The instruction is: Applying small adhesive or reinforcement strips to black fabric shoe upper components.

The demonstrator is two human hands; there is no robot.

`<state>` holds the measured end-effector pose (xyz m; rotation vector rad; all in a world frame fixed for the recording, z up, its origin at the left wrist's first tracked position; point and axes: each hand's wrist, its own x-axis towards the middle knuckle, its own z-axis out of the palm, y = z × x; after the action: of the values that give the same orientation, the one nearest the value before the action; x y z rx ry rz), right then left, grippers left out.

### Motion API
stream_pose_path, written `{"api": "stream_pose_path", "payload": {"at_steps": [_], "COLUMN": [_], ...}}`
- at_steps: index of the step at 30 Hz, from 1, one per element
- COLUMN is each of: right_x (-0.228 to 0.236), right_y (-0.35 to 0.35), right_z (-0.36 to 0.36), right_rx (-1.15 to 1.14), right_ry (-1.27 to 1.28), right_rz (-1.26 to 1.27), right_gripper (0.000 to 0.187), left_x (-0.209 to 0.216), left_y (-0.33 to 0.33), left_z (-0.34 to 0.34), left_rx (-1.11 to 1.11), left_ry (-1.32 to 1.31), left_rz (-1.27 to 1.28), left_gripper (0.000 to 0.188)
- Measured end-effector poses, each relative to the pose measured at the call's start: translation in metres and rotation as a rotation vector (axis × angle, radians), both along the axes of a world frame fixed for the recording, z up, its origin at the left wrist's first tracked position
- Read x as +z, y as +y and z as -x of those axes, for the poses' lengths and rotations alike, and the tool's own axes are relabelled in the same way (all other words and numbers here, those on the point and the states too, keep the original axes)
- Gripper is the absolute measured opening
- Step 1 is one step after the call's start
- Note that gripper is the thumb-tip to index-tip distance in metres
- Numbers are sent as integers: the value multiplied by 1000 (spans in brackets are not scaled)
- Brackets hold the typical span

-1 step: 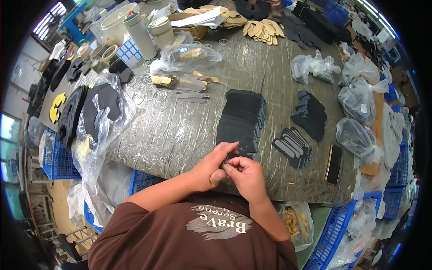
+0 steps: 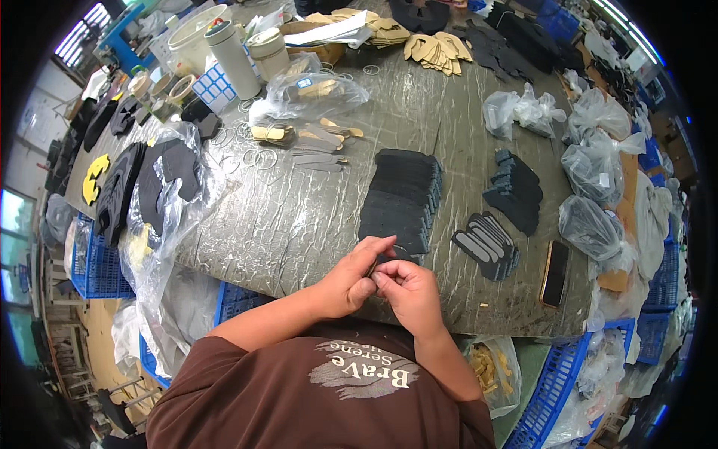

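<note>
Dark piece [image 2: 387, 259], mostly hidden | left hand [image 2: 345, 280]: fingers loosely bent around it | right hand [image 2: 411, 296]: fingers pinched on it

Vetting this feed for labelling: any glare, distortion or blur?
Head view: pale glare on the wrinkled grey-brown tabletop, left of centre; fisheye bows its near edge; black corners; detail seems softer near the rim; bare left hand and bare right hand fairly sharp, though they mostly hide the small dark piece between them.

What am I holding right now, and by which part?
A dark piece, held between your left hand and right hand. They cover much of it, so which part is gripped can't be told.
</note>
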<state>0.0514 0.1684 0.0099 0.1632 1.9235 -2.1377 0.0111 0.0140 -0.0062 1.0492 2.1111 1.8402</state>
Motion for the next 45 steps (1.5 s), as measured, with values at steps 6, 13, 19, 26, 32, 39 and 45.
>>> {"api": "stream_pose_path", "payload": {"at_steps": [6,13,19,26,32,39,45], "right_x": [4,-16,-18,-3,0,-3,-4], "right_y": [-4,-3,-10,-13,11,1,13], "right_z": [2,6,7,2,1,-6,-6], "right_rx": [-47,-49,-159,-286,-262,135,-105], "right_ry": [-8,142,331,204,889,1102,74], "right_rz": [42,-106,-76,520,-237,-614,97], "right_gripper": [9,12,9,5,12,20,7], "left_x": [8,7,13,15,2,18,18], "left_y": [-5,0,1,15,-14,-11,-9], "left_z": [-4,-3,-7,3,9,9,-3], "left_rx": [-79,-64,-48,298,162,70,229], "left_ry": [-475,-363,-711,-1000,-1130,-1136,-253], "left_rz": [-122,-180,-245,-390,-342,-247,151], "left_gripper": [84,87,62,28,27,17,13]}}
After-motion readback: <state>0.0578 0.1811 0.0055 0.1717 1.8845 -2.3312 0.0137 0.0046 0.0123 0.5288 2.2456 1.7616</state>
